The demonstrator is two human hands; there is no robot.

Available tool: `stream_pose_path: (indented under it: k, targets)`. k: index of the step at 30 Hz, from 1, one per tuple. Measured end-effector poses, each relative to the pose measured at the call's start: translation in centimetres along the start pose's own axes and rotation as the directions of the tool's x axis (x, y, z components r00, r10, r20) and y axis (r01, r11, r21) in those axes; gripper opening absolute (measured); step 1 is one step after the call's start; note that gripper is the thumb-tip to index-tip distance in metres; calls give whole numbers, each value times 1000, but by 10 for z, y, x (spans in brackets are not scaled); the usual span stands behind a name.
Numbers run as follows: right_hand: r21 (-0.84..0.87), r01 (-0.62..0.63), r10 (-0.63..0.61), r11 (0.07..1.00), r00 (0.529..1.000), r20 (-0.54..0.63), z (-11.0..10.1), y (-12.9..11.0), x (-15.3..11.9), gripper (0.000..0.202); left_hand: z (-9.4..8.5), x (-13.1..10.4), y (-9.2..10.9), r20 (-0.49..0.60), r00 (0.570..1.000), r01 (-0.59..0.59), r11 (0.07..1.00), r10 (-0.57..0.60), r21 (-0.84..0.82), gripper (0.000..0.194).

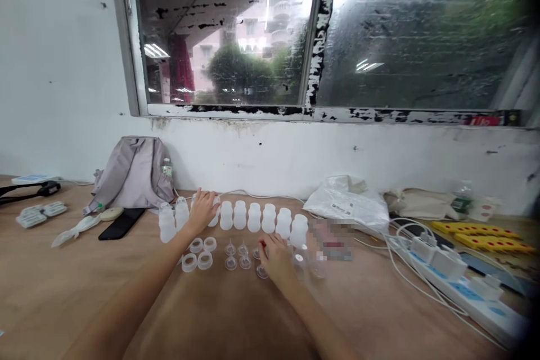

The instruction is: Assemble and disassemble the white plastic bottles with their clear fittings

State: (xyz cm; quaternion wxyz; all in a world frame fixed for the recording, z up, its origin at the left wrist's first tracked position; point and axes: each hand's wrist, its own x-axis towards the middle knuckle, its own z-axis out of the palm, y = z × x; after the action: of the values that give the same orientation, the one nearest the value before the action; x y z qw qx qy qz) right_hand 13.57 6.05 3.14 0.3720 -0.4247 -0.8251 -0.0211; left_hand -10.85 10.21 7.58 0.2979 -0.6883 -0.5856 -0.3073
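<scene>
A row of frosted white baby bottles point(240, 215) stands along the back of the table. At the left part of that row my left hand point(204, 209) has its fingers bent round the top of a bottle point(215, 215), partly covering it. My right hand point(275, 256) is lower, in front of the row, with fingers curled down among clear bottle nipples point(245, 262); its fingertips pinch at one, mostly hidden. Another clear nipple point(262, 272) lies just below that hand. White screw rings point(205, 260) lie in pairs left of the nipples.
Left stand a grey backpack point(129, 174), a black phone point(122, 224) and a wrapped item point(76, 232). Clear domed caps point(317, 270) lie right of my right hand. Further right are a white plastic bag point(346, 202), a power strip point(464, 287) with cables, and yellow trays point(481, 234).
</scene>
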Motion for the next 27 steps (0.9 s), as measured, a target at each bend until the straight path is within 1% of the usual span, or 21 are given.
stream_pose_path:
  k: [2,4,5,6,7,8,9,10,11,12,13,15,16,17,19,21,23,25,27]
  targets:
    - [51,30,-26,998,997,-66,0,-2,0,16,-14,4,5,-77,997,5,998,-10,-63,19]
    - [118,64,-47,991,988,-145,-3,-5,-1,18,-34,5,12,-214,976,15,991,-43,-130,21]
    - [157,80,-51,984,982,-180,-4,-7,-2,18,-46,3,18,-303,950,24,983,-79,-181,22]
    - [199,97,-55,975,977,-208,-6,-9,-3,20,-57,-1,26,-388,914,22,971,-116,-238,23]
    - [240,116,-60,964,972,-229,-9,-12,-5,21,-67,-7,35,-450,880,11,955,-150,-297,24]
    - [279,136,-68,951,968,-241,-11,-15,-6,22,-75,-16,45,-491,852,-7,932,-184,-361,24]
    - [317,158,-79,935,965,-250,-13,-19,-8,23,-81,-26,57,-505,834,-19,903,-222,-428,25]
    - [354,179,-89,918,963,-256,-15,-23,-10,25,-83,-38,69,-488,837,-29,870,-248,-492,25]
    - [393,197,-98,898,961,-258,-18,-27,-11,28,-83,-51,82,-445,857,-33,834,-260,-551,24]
    - [433,211,-102,877,960,-261,-20,-31,-13,31,-80,-63,94,-379,887,-20,796,-265,-604,24]
    - [471,218,-103,854,960,-259,-22,-34,-14,33,-74,-75,105,-318,915,-19,762,-247,-647,24]
    - [532,214,-98,819,967,-237,-27,-41,-15,35,-59,-94,123,-181,976,-45,705,-120,-708,28]
    - [552,203,-99,809,972,-212,-29,-43,-15,35,-52,-100,130,-132,988,-50,658,-76,-751,31]
    - [567,189,-105,801,978,-179,-31,-45,-14,34,-45,-105,135,-84,995,-29,608,-63,-794,33]
    - [591,164,-132,790,986,-97,-33,-47,-12,30,-35,-110,141,-8,993,52,512,-114,-857,38]
    - [614,138,-154,777,988,-27,-35,-46,-9,25,-31,-112,142,67,979,150,453,-194,-879,40]
    - [624,95,-128,776,992,8,-34,-45,-6,20,-29,-114,141,155,966,233,444,-206,-865,47]
    - [619,36,-53,785,999,9,-31,-44,-4,14,-29,-115,141,243,952,303,462,-185,-834,58]
    - [613,-14,28,790,1000,-12,-28,-41,-2,14,-30,-115,144,293,941,339,468,-172,-816,66]
